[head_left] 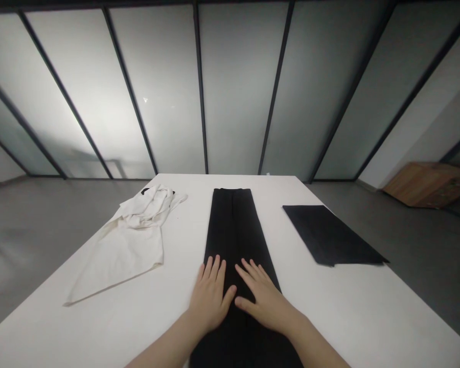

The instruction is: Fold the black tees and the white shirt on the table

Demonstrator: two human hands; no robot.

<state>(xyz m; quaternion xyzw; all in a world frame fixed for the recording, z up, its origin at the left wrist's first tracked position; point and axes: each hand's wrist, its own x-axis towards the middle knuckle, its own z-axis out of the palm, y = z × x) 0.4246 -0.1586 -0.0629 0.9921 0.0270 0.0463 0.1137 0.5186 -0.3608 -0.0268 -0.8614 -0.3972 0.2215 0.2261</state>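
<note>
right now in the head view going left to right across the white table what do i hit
crumpled white garment → black trousers → flat black cloth

White garment (126, 250), black cloth (329, 235), perhaps felt

Bare skin is showing on the left forearm (164, 347) and the right forearm (314, 345), both running off the bottom edge of the frame and narrowing toward the wrists. The left hand (209, 299) and the right hand (262, 301) are showing long, slim fingers (214, 268), five per hand, with smooth knuckles.
</note>
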